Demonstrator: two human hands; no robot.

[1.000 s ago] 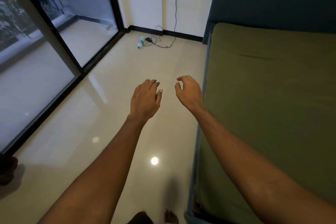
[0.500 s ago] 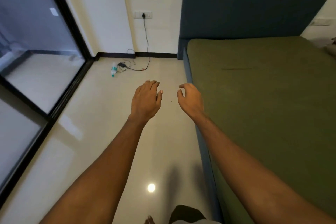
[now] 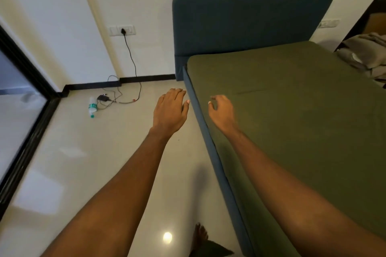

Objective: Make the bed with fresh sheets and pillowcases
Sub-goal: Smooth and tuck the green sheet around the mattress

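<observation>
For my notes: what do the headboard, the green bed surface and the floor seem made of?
Headboard: matte teal fabric upholstery, judging by soft rounded corners and no shine. Green bed surface: matte cloth, whether sheet or mattress cover I cannot tell; one faint crease shows. Floor: glossy pale tile or polished stone; it mirrors a light.

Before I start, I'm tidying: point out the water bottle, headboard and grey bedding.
water bottle [image 3: 92,107], head view, label band.
headboard [image 3: 250,25], head view, front face.
grey bedding [image 3: 367,54], head view, crumpled folds.
</observation>
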